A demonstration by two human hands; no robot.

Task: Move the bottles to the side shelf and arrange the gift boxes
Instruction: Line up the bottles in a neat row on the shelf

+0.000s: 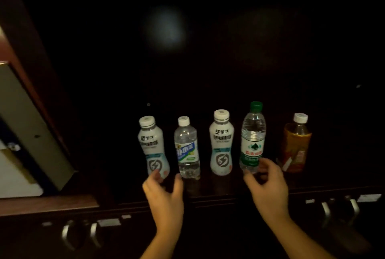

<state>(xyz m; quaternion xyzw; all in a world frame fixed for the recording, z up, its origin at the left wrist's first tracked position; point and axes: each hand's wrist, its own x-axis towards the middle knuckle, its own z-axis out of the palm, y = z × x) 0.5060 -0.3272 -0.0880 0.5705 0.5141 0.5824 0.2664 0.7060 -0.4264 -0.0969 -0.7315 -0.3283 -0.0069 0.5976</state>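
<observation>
Several bottles stand in a row on a dark shelf [218, 191]. From the left: a white bottle with a lightning mark [153, 146], a clear bottle with a blue label [187, 150], a second white bottle [221, 144], a clear green-capped water bottle [252, 135] and an amber tea bottle [295, 146]. My left hand [164, 198] is open, fingertips at the foot of the leftmost white bottle. My right hand [268, 187] is open, its fingers curved around the base of the green-capped bottle, touching or nearly touching. No gift boxes can be made out.
The cabinet is dark behind the bottles. A reddish wooden frame [31, 83] and a pale panel [27, 117] stand at the left. Below the shelf are cabinet doors with metal handles [66, 235] at the left and handles [326, 209] at the right.
</observation>
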